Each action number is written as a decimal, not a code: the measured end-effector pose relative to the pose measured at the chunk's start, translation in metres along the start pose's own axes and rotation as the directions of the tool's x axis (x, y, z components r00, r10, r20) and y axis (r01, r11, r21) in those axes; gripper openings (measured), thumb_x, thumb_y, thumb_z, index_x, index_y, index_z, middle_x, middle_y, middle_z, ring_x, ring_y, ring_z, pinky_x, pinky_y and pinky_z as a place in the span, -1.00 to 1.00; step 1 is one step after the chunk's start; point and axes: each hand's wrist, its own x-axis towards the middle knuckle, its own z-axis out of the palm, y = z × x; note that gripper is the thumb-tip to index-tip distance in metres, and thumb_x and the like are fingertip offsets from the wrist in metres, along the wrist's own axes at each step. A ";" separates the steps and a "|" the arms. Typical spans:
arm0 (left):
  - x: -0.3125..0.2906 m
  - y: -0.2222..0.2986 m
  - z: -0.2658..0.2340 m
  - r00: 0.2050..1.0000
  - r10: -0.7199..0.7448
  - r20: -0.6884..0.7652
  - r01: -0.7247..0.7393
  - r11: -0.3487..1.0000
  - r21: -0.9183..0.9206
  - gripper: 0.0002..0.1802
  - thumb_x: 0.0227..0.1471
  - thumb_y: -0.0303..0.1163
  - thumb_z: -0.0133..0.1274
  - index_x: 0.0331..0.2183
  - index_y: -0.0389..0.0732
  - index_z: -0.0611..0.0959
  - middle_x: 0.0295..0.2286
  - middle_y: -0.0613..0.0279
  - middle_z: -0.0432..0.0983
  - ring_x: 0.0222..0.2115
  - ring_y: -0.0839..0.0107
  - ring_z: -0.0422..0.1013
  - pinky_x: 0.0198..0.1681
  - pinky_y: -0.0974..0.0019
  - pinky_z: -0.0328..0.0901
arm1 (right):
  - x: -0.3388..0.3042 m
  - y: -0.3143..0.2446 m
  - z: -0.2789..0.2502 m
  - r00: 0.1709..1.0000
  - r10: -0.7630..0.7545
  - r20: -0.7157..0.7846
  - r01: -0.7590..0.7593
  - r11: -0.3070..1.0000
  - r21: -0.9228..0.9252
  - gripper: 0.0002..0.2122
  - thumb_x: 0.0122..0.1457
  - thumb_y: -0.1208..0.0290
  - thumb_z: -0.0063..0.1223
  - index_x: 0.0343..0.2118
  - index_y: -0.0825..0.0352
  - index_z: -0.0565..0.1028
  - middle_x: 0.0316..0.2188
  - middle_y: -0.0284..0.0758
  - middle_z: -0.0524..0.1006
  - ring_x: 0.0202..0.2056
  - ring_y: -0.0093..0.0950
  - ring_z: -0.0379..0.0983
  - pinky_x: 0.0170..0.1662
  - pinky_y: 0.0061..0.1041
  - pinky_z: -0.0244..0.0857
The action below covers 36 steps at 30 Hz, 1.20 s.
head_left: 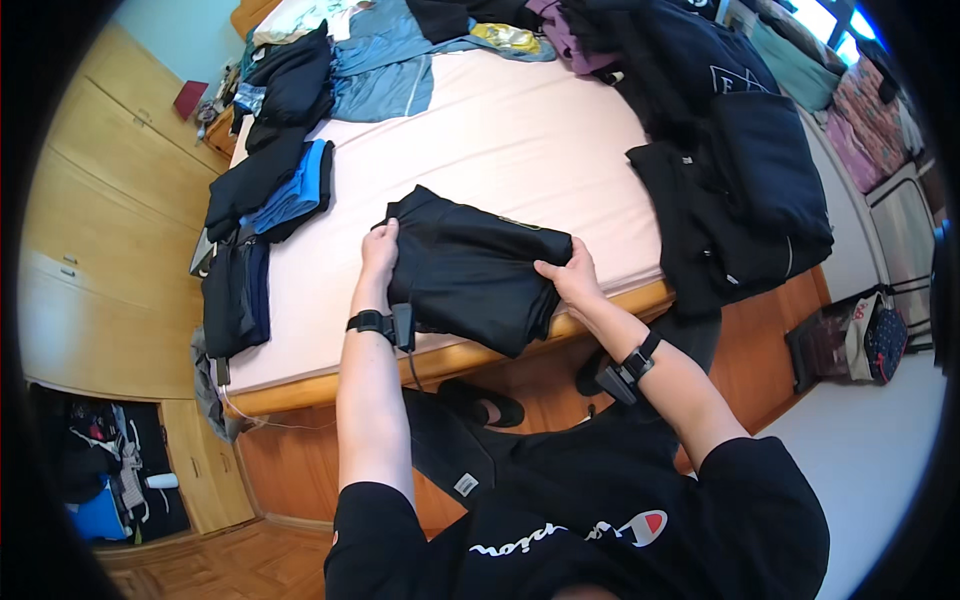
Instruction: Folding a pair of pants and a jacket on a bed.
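Observation:
Between my hands is a folded black garment (465, 265), at the near edge of the bed. Its exact kind cannot be made out; a small yellowish mark shows along its far right edge. My left hand (380, 250) grips its left side, fingers curled under the cloth. On the other side my right hand (572, 277) holds the right edge, thumb on top and fingers mostly hidden beneath. The garment's near corner hangs slightly past the wooden bed rim. Black straps with small devices circle both my wrists.
The bed (500, 120) has a pale pink sheet. Folded dark clothes (240, 290) and a blue folded piece (290, 195) line its left side. Dark clothing piles (740, 200) cover the right side. A blue-grey garment (380, 70) lies at the far end. An open cupboard compartment (115, 470) stands lower left.

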 end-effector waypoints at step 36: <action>-0.040 0.096 -0.038 0.943 0.157 0.293 0.004 0.877 -0.481 -0.46 -0.12 -0.62 0.29 -0.03 -0.35 0.54 -0.11 0.09 0.56 -0.11 0.33 0.49 0.06 0.25 0.35 | 0.026 -0.089 0.004 0.971 -0.028 0.239 0.028 1.000 0.004 -0.68 -0.06 0.71 0.28 -0.17 0.46 0.57 -0.28 -0.23 0.62 -0.26 -0.47 0.54 -0.11 -0.46 0.44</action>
